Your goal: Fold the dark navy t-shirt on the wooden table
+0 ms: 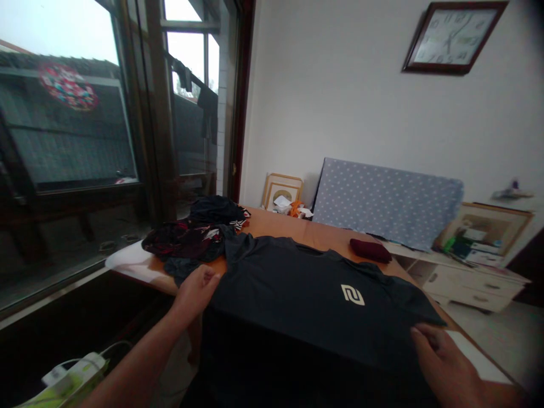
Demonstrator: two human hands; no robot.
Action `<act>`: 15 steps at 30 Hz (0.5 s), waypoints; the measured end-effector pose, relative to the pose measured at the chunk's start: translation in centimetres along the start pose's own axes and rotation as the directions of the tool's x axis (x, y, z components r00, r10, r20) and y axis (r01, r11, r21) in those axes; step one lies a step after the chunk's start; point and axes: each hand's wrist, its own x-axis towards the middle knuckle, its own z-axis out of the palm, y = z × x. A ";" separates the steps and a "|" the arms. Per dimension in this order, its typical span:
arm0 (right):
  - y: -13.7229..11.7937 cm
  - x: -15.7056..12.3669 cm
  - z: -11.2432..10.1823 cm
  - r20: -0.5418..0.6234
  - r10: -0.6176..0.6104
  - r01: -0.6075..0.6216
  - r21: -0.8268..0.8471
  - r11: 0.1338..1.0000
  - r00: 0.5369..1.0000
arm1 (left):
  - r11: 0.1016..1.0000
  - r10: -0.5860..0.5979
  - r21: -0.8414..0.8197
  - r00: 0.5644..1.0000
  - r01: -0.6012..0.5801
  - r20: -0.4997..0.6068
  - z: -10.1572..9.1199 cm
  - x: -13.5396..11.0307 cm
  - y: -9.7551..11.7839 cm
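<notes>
A white-walled room with a large dark-framed window [85, 141] on the left and a framed wall clock [453, 37] high on the right holds a wooden bench [293, 226] that runs away from the camera. Spread flat across the near part of the bench lies a black T-shirt [306, 294], chest side up, with a small pale logo [352, 294] near its middle; its lower hem hangs over the near edge.

The left hand [195, 292] rests at the shirt's left side edge, fingers curled and pinching the fabric there. The right hand [442, 354] lies on the shirt's right sleeve area, fingers bent down onto the cloth; whether it actually grips the fabric cannot be told.

Beyond the left hand sits a heap of dark clothes [199, 232], just touching the T-shirt's shoulder. A folded maroon cloth [370, 250] lies on the bench past the collar. Behind it a board covered in blue polka-dot fabric [382, 201] leans against the wall, with picture frames [283, 190] beside it. A white drawer unit [467, 283] stands to the right.
</notes>
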 end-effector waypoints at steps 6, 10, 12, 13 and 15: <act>-9.1 1.1 5.4 0.183 -0.170 0.150 0.115 0.982 0.968 | 0.990 -0.142 -0.013 0.987 0.141 -0.077 3.6 8.5 1.8; -11.6 1.6 8.5 0.254 -0.211 0.183 0.129 0.975 0.944 | 0.983 -0.180 0.013 0.979 0.182 -0.097 6.1 12.0 2.1; -11.8 1.8 9.4 0.282 -0.186 0.167 0.091 0.982 0.941 | 0.978 -0.202 0.024 0.972 0.206 -0.119 7.0 13.2 2.3; -11.7 1.8 9.6 0.300 -0.173 0.158 0.073 0.985 0.938 | 0.976 -0.209 0.031 0.969 0.215 -0.130 7.3 13.7 2.4; -11.5 1.8 9.9 0.328 -0.152 0.143 0.053 0.988 0.932 | 0.975 -0.206 0.051 0.967 0.216 -0.151 7.2 14.4 2.6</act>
